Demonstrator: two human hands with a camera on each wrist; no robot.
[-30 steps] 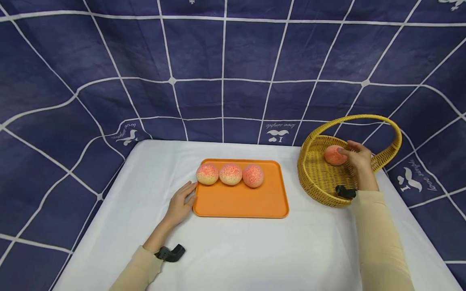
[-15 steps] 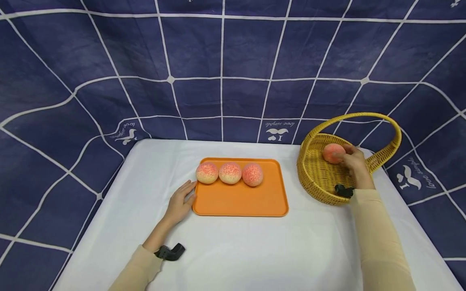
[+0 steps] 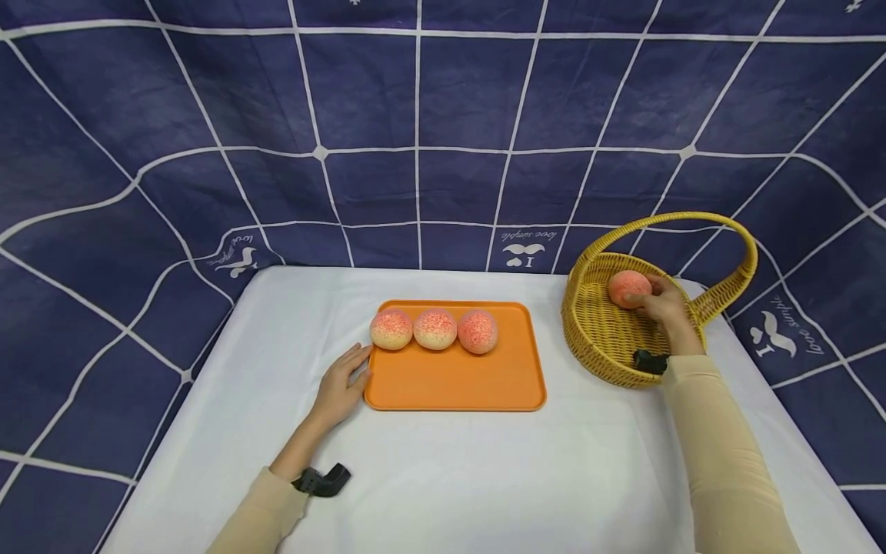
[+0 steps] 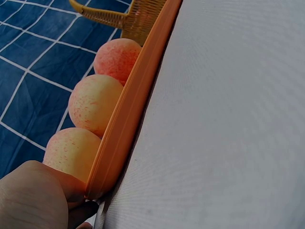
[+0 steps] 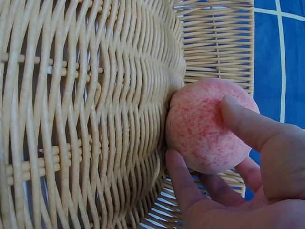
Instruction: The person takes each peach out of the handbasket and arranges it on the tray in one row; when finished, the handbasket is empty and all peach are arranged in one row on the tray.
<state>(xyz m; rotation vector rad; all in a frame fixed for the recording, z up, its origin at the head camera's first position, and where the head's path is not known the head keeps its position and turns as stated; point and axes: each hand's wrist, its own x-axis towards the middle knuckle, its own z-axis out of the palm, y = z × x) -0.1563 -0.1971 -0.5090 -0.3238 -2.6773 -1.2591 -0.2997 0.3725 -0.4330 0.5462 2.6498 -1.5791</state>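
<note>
A pink-red peach is inside the yellow wicker basket, toward its far side. My right hand grips it, thumb on its near face and fingers around its lower side, as the right wrist view shows. There the peach sits against the woven basket bottom. My left hand rests at the left edge of an orange tray, fingertips touching the rim. Three peaches stand in a row along the tray's far side: one left, one middle, one redder right.
The basket's tall arched handle rises over the right arm. A white cloth covers the table. Dark blue gridded fabric hangs behind and on both sides. Black cameras are strapped to both wrists.
My right hand has shifted slightly left within the basket, with the peach moving a little left too. The left hand and the tray peaches stay put.
</note>
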